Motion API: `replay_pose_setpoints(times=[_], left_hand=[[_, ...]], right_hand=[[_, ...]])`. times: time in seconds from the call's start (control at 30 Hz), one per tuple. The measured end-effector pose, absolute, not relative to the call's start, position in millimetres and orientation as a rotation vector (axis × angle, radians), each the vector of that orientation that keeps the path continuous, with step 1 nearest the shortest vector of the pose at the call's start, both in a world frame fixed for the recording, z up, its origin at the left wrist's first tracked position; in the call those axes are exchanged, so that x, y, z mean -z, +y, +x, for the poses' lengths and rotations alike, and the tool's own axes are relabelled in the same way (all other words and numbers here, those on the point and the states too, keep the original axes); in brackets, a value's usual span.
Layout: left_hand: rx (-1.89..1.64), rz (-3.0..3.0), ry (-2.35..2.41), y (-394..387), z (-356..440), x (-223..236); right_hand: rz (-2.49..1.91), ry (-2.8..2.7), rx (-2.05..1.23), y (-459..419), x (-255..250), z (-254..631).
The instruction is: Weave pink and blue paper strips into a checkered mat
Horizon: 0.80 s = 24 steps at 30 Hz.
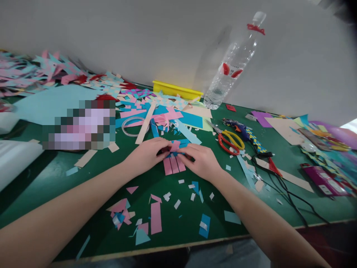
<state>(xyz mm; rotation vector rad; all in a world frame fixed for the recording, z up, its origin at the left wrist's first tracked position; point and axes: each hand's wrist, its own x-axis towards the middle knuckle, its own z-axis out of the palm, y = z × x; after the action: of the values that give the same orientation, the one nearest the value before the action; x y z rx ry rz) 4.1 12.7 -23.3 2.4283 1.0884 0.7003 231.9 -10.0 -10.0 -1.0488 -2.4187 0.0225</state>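
Observation:
Both hands meet at a small piece of woven paper strips (174,165), pink crossed with blue, on the green table. My left hand (149,153) pinches its left side, thumb and fingertips together. From the right, my right hand (201,159) grips the other side, fingers bent around the paper. Three pink strip ends hang toward me below the fingers, and blue strip ends (184,142) show beyond them. My fingertips hide part of the weave. Just behind the hands lie a long cream strip (147,123) and a roll of clear tape (131,126).
Scissors (229,142) with red and yellow handles lie right of the hands. A clear plastic bottle (232,70) stands by the wall near a yellow tray (177,90). Black cords (284,186) and a purple box (323,180) are at right. Paper scraps (156,217) litter the front.

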Motion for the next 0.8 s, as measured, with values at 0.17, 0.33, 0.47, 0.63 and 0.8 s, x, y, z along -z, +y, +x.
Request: replay_pose_setpoints(times=[0.17, 0.33, 0.47, 0.63, 0.8], left_hand=[[-0.665, 2.438, 1.015, 8.9, -0.4, 19.8], [-0.643, 2.507, 1.016, 8.1, -3.8, 15.4], [-0.602, 2.522, 1.067, 11.0, -6.4, 16.6], [-0.533, 2.508, 1.113, 11.7, -7.3, 17.2], [-0.541, 2.525, 1.085, 12.3, -7.4, 18.1]], right_hand=[[-0.978, -2.419, -0.093, 0.0, 7.4, 244.9], [-0.926, -2.485, -0.153, 3.9, 9.3, 246.1], [-0.918, -2.497, -0.178, 4.9, 12.2, 246.0], [-0.938, -2.520, -0.176, 5.9, 13.7, 246.7], [-0.939, -2.534, -0.158, 6.2, 13.5, 245.2]])
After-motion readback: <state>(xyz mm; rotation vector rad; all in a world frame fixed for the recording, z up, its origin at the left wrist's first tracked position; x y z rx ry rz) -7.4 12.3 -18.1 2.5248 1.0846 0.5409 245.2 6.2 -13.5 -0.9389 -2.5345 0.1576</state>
